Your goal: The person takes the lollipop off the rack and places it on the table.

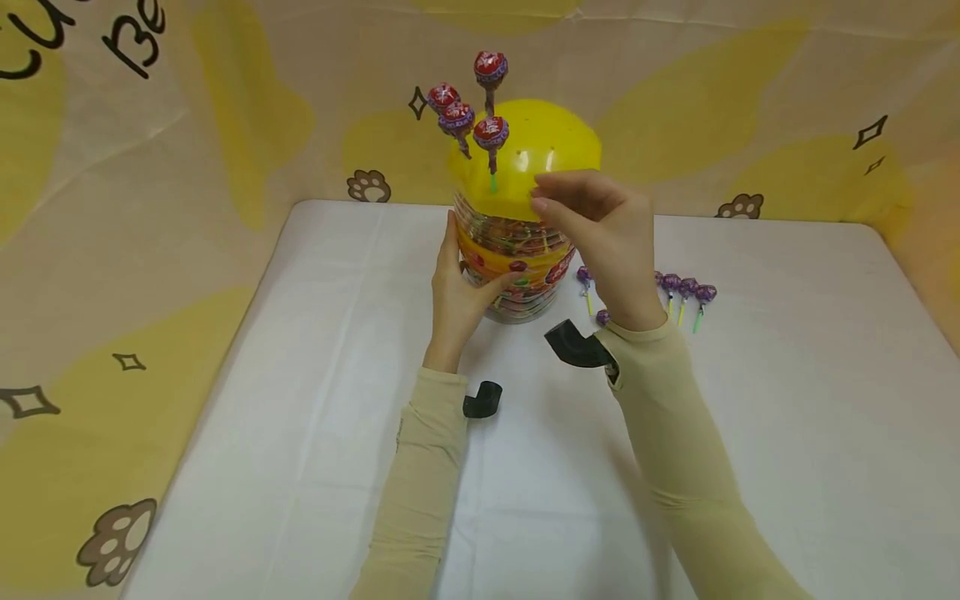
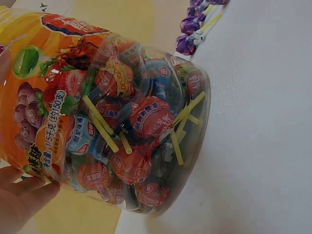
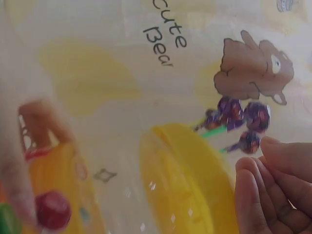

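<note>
The clear, ribbed lollipop jar [image 1: 513, 233] stands on the white-covered table [image 1: 337, 500], long axis roughly upright, yellow lid [image 1: 551, 142] uppermost, orange label [image 1: 491, 260] around its middle; four lollipops [image 1: 491, 132] jut from the lid; the left hand [image 1: 459, 302] grips its side; the right hand [image 1: 611, 233], thumb and fingertips slightly parted beside the lid, visibly holds nothing; behind hangs yellow-patched cloth [image 1: 675, 100].

The head view is brightly and evenly lit; small glints are thrown back by the yellow lid [image 1: 566, 137], and soft shadows are cast across the white table [image 1: 360, 333]. The left wrist view is rendered dimmer and greyer. In the right wrist view, contrast is washed out, and the near left hand [image 3: 10, 141] is blurred.
</note>
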Available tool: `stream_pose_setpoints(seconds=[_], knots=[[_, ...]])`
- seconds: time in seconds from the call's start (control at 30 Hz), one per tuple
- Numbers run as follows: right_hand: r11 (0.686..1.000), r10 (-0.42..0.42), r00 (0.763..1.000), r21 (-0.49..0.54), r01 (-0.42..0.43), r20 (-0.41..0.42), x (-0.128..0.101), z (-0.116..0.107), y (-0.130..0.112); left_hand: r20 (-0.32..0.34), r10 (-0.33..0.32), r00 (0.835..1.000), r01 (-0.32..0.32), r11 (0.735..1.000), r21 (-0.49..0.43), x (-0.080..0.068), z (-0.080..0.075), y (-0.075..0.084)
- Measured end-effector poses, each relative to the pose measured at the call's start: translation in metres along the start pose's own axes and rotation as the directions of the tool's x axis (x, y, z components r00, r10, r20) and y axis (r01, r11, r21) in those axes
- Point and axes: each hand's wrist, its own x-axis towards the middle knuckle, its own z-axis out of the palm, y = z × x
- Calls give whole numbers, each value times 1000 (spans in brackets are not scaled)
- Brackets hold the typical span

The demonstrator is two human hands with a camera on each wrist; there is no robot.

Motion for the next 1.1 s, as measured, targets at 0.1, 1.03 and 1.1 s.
stream_pose_setpoints(seconds=[0.1, 1.03, 1.1], knots=[[997, -37, 999, -67, 38, 14, 4, 10, -8, -2, 4, 1000, -4, 1000, 10, 0, 0, -1], [958, -51, 999, -282, 46, -11, 26, 40, -18, -22, 35, 999, -34, 998, 46, -1, 0, -2], [956, -53, 998, -289, 45, -17, 27, 40, -18, -18, 29, 999, -28, 999, 44, -1, 0, -1]])
